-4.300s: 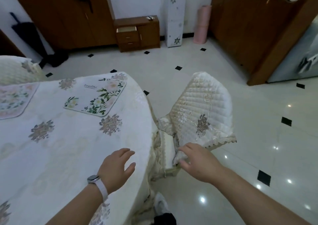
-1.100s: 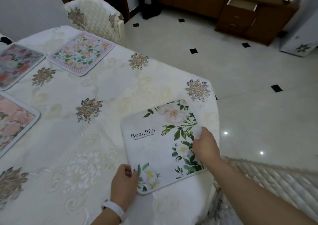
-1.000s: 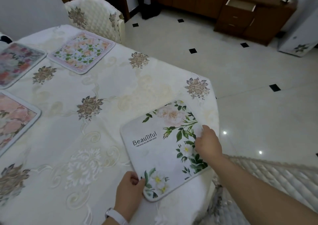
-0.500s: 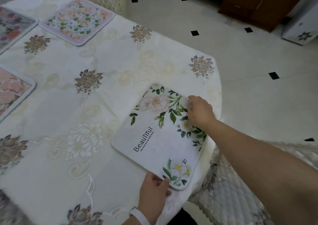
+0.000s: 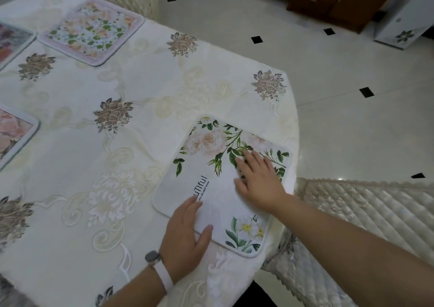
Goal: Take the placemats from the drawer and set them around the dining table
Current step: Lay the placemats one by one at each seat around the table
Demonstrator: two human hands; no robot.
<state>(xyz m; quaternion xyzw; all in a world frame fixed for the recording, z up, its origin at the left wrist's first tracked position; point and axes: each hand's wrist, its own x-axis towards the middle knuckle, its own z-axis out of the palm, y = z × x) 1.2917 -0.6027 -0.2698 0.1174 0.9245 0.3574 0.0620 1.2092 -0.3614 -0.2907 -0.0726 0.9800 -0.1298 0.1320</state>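
On the counter [image 5: 141, 109] with its cream flowered cloth, the white square placemat with green leaves [image 5: 218, 177] has turned to sit by the near right edge, and both the left hand [image 5: 185, 236] and right hand [image 5: 258, 180] now lie open and flat on it, so this spot looks done.

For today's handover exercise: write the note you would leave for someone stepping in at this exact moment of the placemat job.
Left hand: open, flat on the near edge of the white rectangular placemat with green leaves and pale flowers; no grip.
Right hand: open, palm pressed on the same mat.
That mat lies flat by the table's right edge, beside the quilted cream chair.
Done: three other floral mats lie on the cream embroidered tablecloth: a pink-bordered one at the far side, two cut off at the left.
Left: lift both hands; check any unseen places.
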